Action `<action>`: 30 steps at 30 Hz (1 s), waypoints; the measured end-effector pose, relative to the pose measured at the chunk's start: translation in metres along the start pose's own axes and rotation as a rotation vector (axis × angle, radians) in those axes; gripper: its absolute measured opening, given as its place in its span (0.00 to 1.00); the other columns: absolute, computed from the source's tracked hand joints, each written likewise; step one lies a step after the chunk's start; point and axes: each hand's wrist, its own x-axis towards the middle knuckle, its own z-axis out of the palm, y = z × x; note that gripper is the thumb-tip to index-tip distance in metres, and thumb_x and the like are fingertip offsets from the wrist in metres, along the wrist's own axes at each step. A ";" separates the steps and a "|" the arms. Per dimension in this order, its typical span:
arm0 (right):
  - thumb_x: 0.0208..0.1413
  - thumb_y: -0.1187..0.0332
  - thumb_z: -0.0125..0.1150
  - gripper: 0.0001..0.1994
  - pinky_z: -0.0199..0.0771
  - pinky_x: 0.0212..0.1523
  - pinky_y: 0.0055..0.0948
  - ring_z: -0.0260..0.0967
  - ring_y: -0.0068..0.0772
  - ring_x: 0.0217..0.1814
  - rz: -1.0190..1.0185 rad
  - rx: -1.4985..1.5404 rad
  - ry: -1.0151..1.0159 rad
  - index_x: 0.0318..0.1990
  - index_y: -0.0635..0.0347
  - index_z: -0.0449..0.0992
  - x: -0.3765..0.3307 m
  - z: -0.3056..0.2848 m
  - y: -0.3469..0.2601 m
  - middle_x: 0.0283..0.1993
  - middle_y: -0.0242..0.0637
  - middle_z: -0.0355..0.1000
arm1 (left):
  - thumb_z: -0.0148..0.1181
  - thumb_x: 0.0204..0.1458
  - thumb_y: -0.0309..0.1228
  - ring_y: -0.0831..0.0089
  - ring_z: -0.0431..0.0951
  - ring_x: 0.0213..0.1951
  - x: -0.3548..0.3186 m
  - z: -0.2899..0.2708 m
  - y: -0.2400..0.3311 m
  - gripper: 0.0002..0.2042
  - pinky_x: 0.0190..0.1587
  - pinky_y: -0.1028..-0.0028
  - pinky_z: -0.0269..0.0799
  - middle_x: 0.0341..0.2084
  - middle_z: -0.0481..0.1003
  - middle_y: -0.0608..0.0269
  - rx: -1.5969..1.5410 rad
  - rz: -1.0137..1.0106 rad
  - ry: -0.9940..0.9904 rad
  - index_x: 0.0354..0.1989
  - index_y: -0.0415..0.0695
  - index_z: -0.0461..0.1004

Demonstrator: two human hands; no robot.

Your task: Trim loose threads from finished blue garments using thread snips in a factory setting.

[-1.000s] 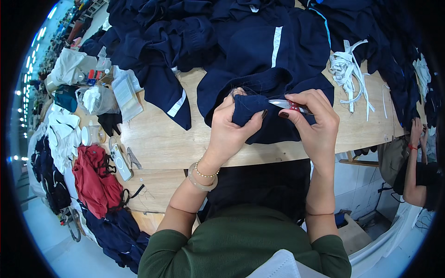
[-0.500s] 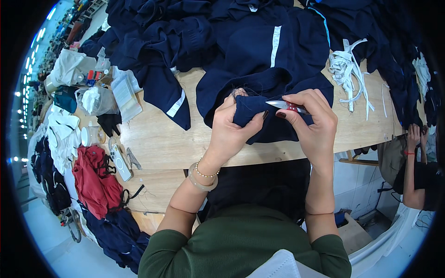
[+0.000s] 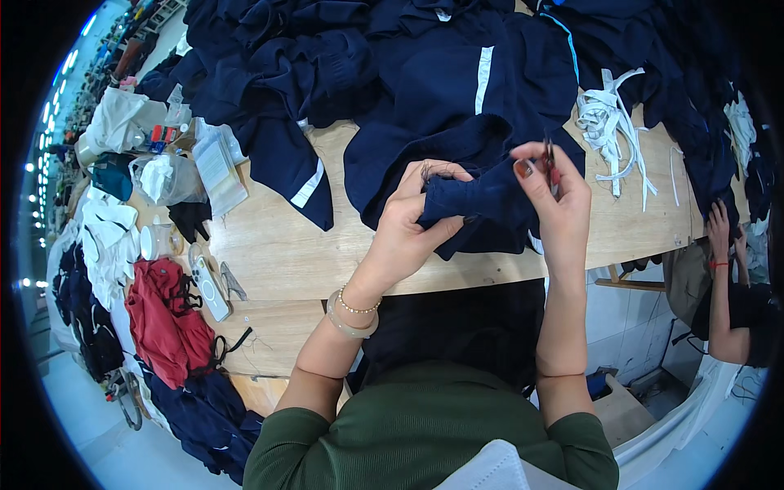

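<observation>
My left hand [image 3: 414,214] grips the folded edge of a navy garment [image 3: 457,198], its thumb in front and fingers behind. Dark loose threads [image 3: 428,169] stick up beside those fingers. To the right, my right hand [image 3: 557,192] is closed around small thread snips [image 3: 553,163] with red on the handle. The snips point up and away from the held edge, and their blades are hard to make out against the dark cloth. The rest of the garment lies bunched on the wooden table [image 3: 269,245] beyond my hands.
More navy garments [image 3: 318,73] heap up at the back. White tapes [image 3: 604,122] lie tangled at right. On the left are a phone [image 3: 211,287], a red cloth bag [image 3: 163,318], a clear plastic bag [image 3: 167,178] and papers [image 3: 219,175]. Another person's hand [image 3: 719,229] touches cloth at far right.
My right hand has drawn the snips off the held edge, and they have turned from pointing left to pointing upward. The left hand keeps its grip, and the held edge has shifted slightly.
</observation>
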 end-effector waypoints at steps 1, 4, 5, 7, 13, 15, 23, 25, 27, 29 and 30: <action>0.51 0.72 0.68 0.09 0.52 0.27 0.12 0.48 0.11 0.25 0.018 0.045 -0.061 0.39 0.64 0.78 -0.002 -0.001 0.001 0.24 0.21 0.60 | 0.64 0.38 0.15 0.65 0.69 0.50 -0.001 0.000 0.000 0.15 0.55 0.69 0.64 0.43 0.75 0.62 -0.002 -0.001 0.000 0.38 0.39 0.80; 0.47 0.74 0.71 0.11 0.53 0.27 0.12 0.50 0.11 0.26 -0.015 -0.006 -0.160 0.39 0.63 0.79 -0.009 0.002 -0.007 0.25 0.22 0.62 | 0.64 0.38 0.16 0.63 0.69 0.51 -0.002 0.000 -0.002 0.14 0.56 0.68 0.63 0.45 0.74 0.62 0.031 0.005 -0.008 0.37 0.39 0.79; 0.45 0.76 0.71 0.12 0.55 0.27 0.13 0.54 0.12 0.26 -0.122 -0.115 -0.186 0.40 0.63 0.80 -0.009 0.002 -0.009 0.25 0.24 0.64 | 0.64 0.38 0.16 0.63 0.69 0.51 -0.001 0.000 -0.003 0.14 0.56 0.68 0.63 0.45 0.74 0.61 0.064 0.033 -0.018 0.37 0.39 0.79; 0.45 0.79 0.69 0.11 0.58 0.27 0.15 0.58 0.13 0.27 -0.254 -0.156 -0.227 0.38 0.63 0.79 -0.010 0.009 -0.013 0.26 0.27 0.67 | 0.65 0.38 0.16 0.62 0.69 0.51 -0.001 0.001 -0.006 0.14 0.56 0.68 0.63 0.45 0.74 0.61 0.097 0.058 -0.027 0.37 0.39 0.79; 0.48 0.82 0.65 0.06 0.58 0.27 0.14 0.59 0.13 0.25 -0.325 -0.155 -0.171 0.34 0.65 0.79 -0.005 0.012 -0.004 0.26 0.28 0.68 | 0.65 0.38 0.17 0.62 0.69 0.51 -0.003 0.002 -0.007 0.13 0.56 0.67 0.63 0.45 0.74 0.61 0.135 0.070 -0.034 0.36 0.39 0.78; 0.51 0.80 0.62 0.03 0.63 0.31 0.13 0.66 0.14 0.29 -0.173 0.002 -0.087 0.33 0.67 0.78 -0.002 0.006 -0.003 0.29 0.29 0.72 | 0.65 0.39 0.17 0.62 0.69 0.51 -0.003 0.002 -0.003 0.13 0.55 0.67 0.63 0.45 0.74 0.61 0.108 0.012 -0.035 0.36 0.39 0.79; 0.56 0.77 0.61 0.08 0.75 0.45 0.19 0.73 0.22 0.42 -0.185 -0.304 0.455 0.43 0.67 0.79 0.036 -0.052 0.017 0.39 0.36 0.76 | 0.67 0.41 0.18 0.63 0.69 0.51 -0.001 0.001 -0.002 0.13 0.55 0.68 0.64 0.45 0.74 0.63 0.092 -0.020 -0.048 0.37 0.39 0.79; 0.56 0.78 0.59 0.11 0.73 0.45 0.19 0.72 0.23 0.48 -0.262 -0.375 0.468 0.47 0.67 0.78 0.042 -0.054 0.020 0.46 0.39 0.75 | 0.67 0.41 0.19 0.63 0.69 0.51 0.000 0.001 -0.001 0.13 0.55 0.68 0.64 0.45 0.74 0.63 0.088 -0.014 -0.049 0.38 0.39 0.79; 0.56 0.77 0.59 0.12 0.72 0.46 0.21 0.72 0.24 0.49 -0.154 -0.154 0.178 0.48 0.66 0.78 0.035 -0.048 0.010 0.48 0.40 0.75 | 0.68 0.42 0.21 0.64 0.68 0.50 0.001 0.001 -0.002 0.12 0.54 0.69 0.65 0.45 0.73 0.62 0.077 -0.027 -0.086 0.38 0.40 0.79; 0.55 0.76 0.59 0.14 0.71 0.50 0.23 0.72 0.25 0.48 -0.054 0.095 -0.293 0.49 0.66 0.78 0.031 -0.034 0.004 0.48 0.40 0.76 | 0.68 0.44 0.22 0.66 0.69 0.49 0.006 0.000 0.000 0.11 0.52 0.71 0.66 0.44 0.74 0.62 0.035 -0.043 -0.108 0.38 0.40 0.80; 0.55 0.75 0.59 0.14 0.70 0.52 0.24 0.73 0.26 0.48 -0.064 0.125 -0.479 0.49 0.66 0.78 0.031 -0.027 0.008 0.48 0.40 0.76 | 0.68 0.45 0.24 0.68 0.70 0.47 0.008 0.000 0.001 0.11 0.50 0.73 0.66 0.43 0.74 0.62 -0.006 -0.063 -0.127 0.38 0.40 0.80</action>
